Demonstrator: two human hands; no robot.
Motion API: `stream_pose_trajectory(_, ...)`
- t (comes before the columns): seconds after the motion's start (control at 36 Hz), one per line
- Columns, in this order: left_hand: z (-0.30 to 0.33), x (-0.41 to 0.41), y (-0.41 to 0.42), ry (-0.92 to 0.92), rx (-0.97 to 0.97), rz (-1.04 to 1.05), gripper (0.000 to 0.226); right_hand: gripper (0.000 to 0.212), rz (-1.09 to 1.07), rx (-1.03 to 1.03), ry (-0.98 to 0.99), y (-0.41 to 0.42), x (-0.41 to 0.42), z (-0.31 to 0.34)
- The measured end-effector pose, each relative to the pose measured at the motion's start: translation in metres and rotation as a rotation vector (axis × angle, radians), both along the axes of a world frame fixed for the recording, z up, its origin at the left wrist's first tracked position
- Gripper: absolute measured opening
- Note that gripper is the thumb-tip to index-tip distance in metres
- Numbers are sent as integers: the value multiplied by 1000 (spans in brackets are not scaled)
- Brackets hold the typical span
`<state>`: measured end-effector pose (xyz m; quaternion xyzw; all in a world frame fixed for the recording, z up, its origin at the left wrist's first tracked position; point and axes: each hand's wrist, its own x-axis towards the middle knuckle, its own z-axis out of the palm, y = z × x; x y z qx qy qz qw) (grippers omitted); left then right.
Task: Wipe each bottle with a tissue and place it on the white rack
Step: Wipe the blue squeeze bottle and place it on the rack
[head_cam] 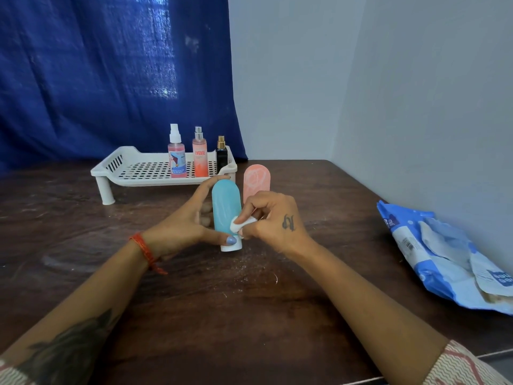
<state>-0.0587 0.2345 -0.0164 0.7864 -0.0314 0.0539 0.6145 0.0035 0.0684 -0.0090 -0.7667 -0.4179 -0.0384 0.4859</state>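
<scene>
My left hand [184, 222] grips a light blue bottle [225, 201] that stands cap-down on the dark wooden table [194, 315]. My right hand [273, 220] pinches a small white tissue [241, 224] against the bottle's lower front. Just behind stands a pink bottle [258, 180], partly hidden by my right hand. The white rack [138, 169] sits at the back of the table. On its right side stand a pink spray bottle [176, 158], an orange-pink spray bottle [200, 157] and a small black perfume bottle [221, 155].
A blue and white tissue pack [444, 259] lies at the table's right edge against the grey wall [416, 107]. A blue curtain [97, 79] hangs behind the rack.
</scene>
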Motion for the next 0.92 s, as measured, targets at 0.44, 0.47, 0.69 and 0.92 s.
stream_pose_trajectory(0.44,1,-1,0,-2,52,-9,110,13,-185,172,-63,3,9,-4)
stream_pose_trajectory(0.47,2,-2,0,-9,61,-15,109,17,-194,237,-96,4,10,-4)
stream_pose_trajectory(0.69,2,-1,0,-45,64,-21,105,14,-152,222,-44,1,13,-1)
stream_pose_trajectory(0.92,1,0,2,-41,51,-13,105,9,2,-85,114,-6,9,6)
